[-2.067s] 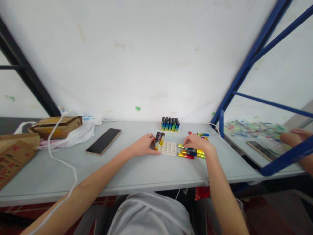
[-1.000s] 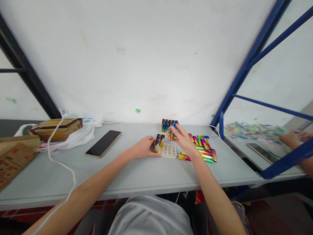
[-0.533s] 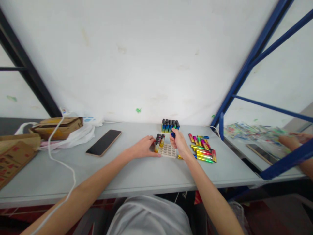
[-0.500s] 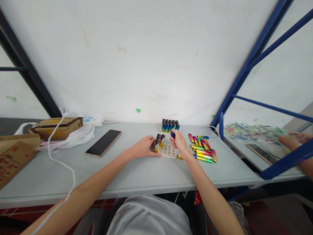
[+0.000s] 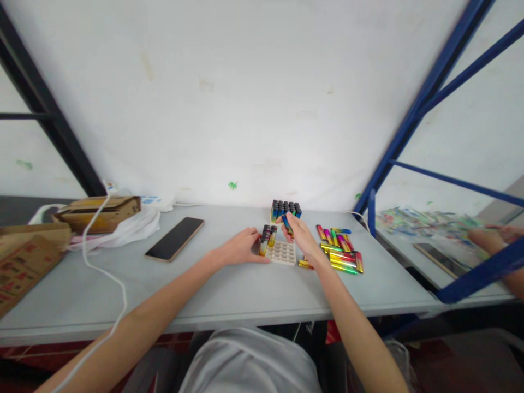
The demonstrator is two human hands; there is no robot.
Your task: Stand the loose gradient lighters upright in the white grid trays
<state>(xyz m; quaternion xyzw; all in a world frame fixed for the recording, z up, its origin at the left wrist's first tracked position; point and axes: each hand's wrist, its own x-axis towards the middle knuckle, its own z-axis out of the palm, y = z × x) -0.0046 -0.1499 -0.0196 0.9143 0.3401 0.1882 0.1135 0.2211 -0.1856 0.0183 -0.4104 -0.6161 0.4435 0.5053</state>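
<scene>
A white tray with rows of round holes lies on the table in front of me. Several yellow lighters with dark tops stand upright along its left side. My left hand grips the tray's left end, thumb along the front edge and fingers beside the lighters. Above the tray's back right part, my right hand pinches a blue lighter, held tilted. Behind it stands a full block of blue lighters. Loose shiny lighters in several colours lie to the right of my right hand.
A phone lies left of the tray. Farther left are cardboard boxes, a white plastic bag and a white cable. Blue metal bars rise at the right; beyond them another person's hands show near plastic packets.
The blue lighter in my right hand has turned from mostly hidden to tilted and visible, as the hand shifted slightly and its fingers moved. My left hand stays at the tray.
</scene>
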